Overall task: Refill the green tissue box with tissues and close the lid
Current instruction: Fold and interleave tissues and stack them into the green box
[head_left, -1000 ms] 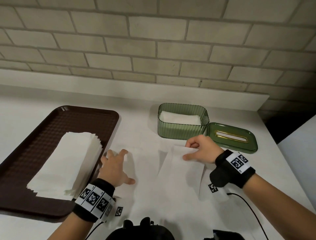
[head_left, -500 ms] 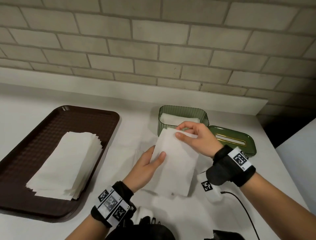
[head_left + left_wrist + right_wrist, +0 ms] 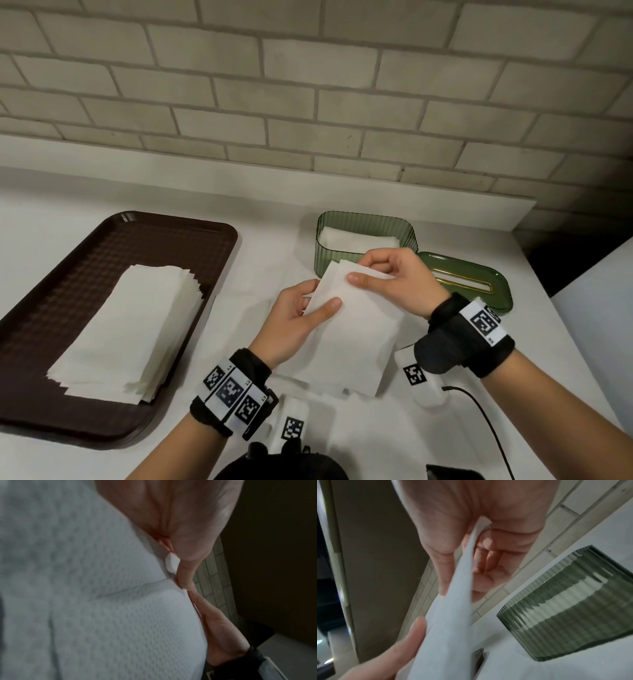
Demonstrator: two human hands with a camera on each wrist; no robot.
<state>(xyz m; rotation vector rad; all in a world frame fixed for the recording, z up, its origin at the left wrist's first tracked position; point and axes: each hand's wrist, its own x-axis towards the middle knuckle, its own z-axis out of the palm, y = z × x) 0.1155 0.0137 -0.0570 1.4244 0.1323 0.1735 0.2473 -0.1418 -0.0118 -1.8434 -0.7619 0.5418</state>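
Observation:
The ribbed green tissue box (image 3: 366, 253) (image 3: 576, 605) stands lidless at the back of the white counter, white tissues lying inside it. Its green lid (image 3: 469, 284), with a gold slot, lies flat just to the right. A folded white tissue (image 3: 356, 329) (image 3: 102, 601) (image 3: 450, 615) is held up in front of the box. My left hand (image 3: 301, 318) grips the tissue's left edge, thumb on top. My right hand (image 3: 390, 277) pinches its top edge between thumb and fingers.
A dark brown tray (image 3: 85, 308) at the left holds a stack of white tissues (image 3: 137, 329). More loose tissues (image 3: 246, 308) lie flat on the counter under my hands. A brick wall (image 3: 308, 102) runs behind; the counter ends at the right, by a black cable (image 3: 486, 421).
My right hand lifted a tissue off the counter toward the box. My left hand left the counter and took hold of the tissue's left edge; both hands now hold it.

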